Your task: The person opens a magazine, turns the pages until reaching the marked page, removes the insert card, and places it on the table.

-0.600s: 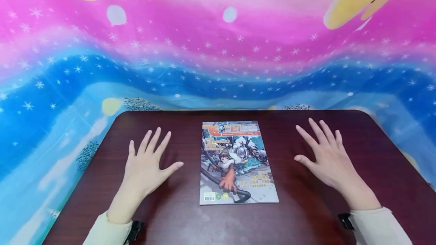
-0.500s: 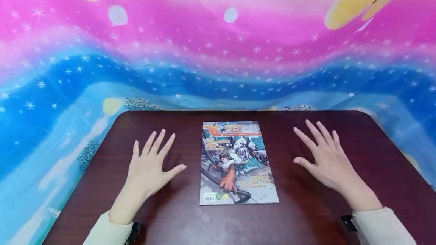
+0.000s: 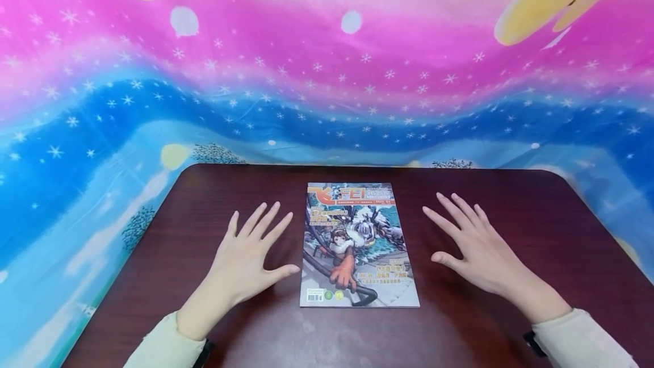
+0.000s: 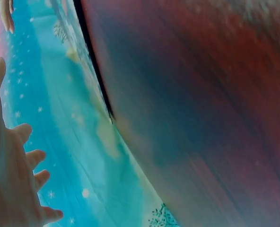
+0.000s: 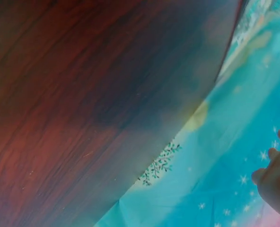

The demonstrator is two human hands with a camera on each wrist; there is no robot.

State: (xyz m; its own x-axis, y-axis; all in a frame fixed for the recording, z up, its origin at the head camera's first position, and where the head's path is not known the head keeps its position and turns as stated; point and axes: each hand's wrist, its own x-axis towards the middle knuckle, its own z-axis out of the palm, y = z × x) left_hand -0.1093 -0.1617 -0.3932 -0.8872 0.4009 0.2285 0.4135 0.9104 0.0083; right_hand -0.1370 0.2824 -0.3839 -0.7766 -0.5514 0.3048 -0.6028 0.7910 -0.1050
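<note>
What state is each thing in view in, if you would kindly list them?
Illustrated magazine: closed, flat on the dark wood-grained table, front cover up
Left hand: fingers spread, holding nothing
Right hand: fingers spread, holding nothing
Pale sleeves: down at the wrists
Snowflake-patterned backdrop: hung up behind the table

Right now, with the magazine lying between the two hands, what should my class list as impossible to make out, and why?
- Magazine, inside pages and back: head view, hidden beneath the front cover.
- Smallest cover print: head view, too small to read.
- Table, near edge: head view, cut off by the bottom edge.
- Left hand: left wrist view, partly cut off by the left edge.
- Right hand: right wrist view, partly cut off by the right edge.
</note>
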